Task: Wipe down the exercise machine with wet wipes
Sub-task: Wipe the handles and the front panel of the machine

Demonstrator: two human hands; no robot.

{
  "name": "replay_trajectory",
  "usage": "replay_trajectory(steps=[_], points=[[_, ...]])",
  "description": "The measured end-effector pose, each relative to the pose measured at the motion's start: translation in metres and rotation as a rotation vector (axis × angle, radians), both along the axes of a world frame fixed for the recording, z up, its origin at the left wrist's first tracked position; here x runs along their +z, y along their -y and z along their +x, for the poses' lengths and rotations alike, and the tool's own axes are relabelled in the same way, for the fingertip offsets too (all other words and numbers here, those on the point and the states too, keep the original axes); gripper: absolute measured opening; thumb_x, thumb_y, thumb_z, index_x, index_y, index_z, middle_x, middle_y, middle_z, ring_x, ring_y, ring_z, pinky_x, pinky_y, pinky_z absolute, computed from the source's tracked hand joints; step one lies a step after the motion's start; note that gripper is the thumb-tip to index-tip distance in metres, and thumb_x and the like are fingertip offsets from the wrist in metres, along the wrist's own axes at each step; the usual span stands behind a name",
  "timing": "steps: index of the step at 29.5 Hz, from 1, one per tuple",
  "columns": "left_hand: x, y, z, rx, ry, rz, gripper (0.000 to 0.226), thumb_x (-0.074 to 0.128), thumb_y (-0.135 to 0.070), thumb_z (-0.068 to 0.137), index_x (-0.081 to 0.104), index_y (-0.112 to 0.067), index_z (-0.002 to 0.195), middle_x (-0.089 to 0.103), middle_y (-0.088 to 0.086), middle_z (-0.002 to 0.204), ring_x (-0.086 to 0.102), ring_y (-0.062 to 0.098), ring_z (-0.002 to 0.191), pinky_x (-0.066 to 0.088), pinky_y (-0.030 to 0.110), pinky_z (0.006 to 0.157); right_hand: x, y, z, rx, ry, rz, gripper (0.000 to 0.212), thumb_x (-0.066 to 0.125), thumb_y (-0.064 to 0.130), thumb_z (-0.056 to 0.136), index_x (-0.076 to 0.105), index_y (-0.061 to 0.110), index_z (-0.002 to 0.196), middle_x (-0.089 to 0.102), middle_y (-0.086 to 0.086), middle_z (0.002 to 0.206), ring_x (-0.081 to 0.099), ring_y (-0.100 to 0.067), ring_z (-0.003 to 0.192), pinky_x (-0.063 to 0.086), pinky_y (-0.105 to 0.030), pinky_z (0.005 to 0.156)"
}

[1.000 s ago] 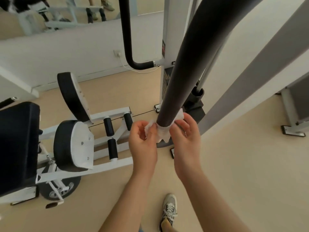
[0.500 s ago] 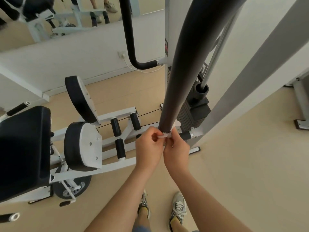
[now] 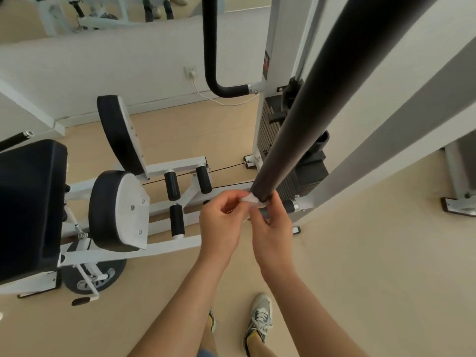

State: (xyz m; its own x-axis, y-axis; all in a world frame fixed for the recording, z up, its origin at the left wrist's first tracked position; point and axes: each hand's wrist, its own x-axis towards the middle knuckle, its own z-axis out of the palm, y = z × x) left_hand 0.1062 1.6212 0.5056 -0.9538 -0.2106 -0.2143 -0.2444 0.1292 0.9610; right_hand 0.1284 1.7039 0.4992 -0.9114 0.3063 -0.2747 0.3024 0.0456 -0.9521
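A thick black padded bar point(image 3: 304, 119) of the exercise machine slants down from the top right to its lower end at mid-frame. A small white wet wipe point(image 3: 249, 199) is bunched right at that lower end. My left hand point(image 3: 221, 222) pinches the wipe from the left with curled fingers. My right hand point(image 3: 273, 228) holds the wipe from below and right, its fingers curled against the end of the bar. Most of the wipe is hidden between my fingers.
The machine's white frame point(image 3: 164, 247) with black foam rollers point(image 3: 172, 185), round black pads point(image 3: 103, 210) and a black seat point(image 3: 25, 202) lies to the left. The weight stack point(image 3: 268, 135) stands behind the bar. A white diagonal beam point(image 3: 386, 140) runs at the right. My shoes point(image 3: 260, 315) are below.
The wipe, spread out around the bar's end a second ago, is now bunched small between my fingers. My hands have drawn close together, and the view shifted slightly.
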Motion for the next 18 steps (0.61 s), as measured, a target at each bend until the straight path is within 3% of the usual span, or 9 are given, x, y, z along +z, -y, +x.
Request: replay_trajectory(steps=[2,4,7,9,13,18], points=[[0.004,0.001,-0.009,0.036,-0.046,0.027,0.02,0.067,-0.005,0.086,0.07,-0.025,0.086,0.07,-0.013,0.078,0.064,0.0,0.076,0.049,0.013,0.068,0.002,-0.004,0.002,0.011,0.022,0.015,0.044,0.052,0.008,0.095,0.057,0.035,0.13,0.07,0.009,0.095,0.062,0.0,0.086,0.047,-0.015,0.072],[0.008,0.0,-0.024,0.071,-0.092,0.044,0.025,0.066,-0.004,0.086,0.069,-0.029,0.083,0.069,-0.015,0.077,0.064,-0.002,0.076,0.049,0.012,0.069,0.006,-0.003,0.006,0.028,0.054,0.022,0.049,0.048,0.004,0.093,0.059,0.039,0.125,0.069,0.004,0.094,0.059,-0.005,0.079,0.046,-0.019,0.068],[0.007,-0.011,-0.043,0.015,-0.139,0.041,0.025,0.065,-0.006,0.088,0.067,-0.031,0.083,0.069,-0.016,0.081,0.066,0.002,0.081,0.051,0.014,0.074,0.013,-0.001,0.013,-0.055,0.055,-0.014,0.045,0.052,0.003,0.093,0.058,0.045,0.11,0.068,0.017,0.096,0.061,0.003,0.078,0.048,-0.014,0.066],[-0.005,-0.013,-0.045,-0.04,-0.169,0.025,0.024,0.062,-0.007,0.09,0.069,-0.03,0.087,0.07,-0.013,0.085,0.065,0.004,0.084,0.05,0.014,0.077,0.012,0.003,0.01,-0.161,0.074,-0.06,0.032,0.06,0.007,0.093,0.058,0.035,0.108,0.064,0.015,0.102,0.063,0.004,0.085,0.052,-0.015,0.07],[-0.048,-0.005,-0.031,-0.099,-0.104,-0.025,0.023,0.058,-0.008,0.093,0.069,-0.028,0.097,0.069,-0.011,0.091,0.062,0.0,0.088,0.05,0.016,0.078,-0.004,0.017,-0.003,-0.331,0.246,-0.286,0.019,0.066,0.007,0.088,0.06,0.015,0.104,0.068,-0.01,0.099,0.067,-0.024,0.095,0.056,-0.038,0.086],[-0.096,0.005,-0.045,-0.153,-0.02,-0.118,0.021,0.059,-0.009,0.093,0.071,-0.024,0.101,0.061,-0.006,0.099,0.054,-0.003,0.091,0.041,0.005,0.078,-0.028,0.033,-0.019,-0.554,0.341,-0.405,0.014,0.065,-0.006,0.086,0.06,0.006,0.092,0.066,-0.016,0.09,0.067,-0.027,0.087,0.056,-0.035,0.087]])
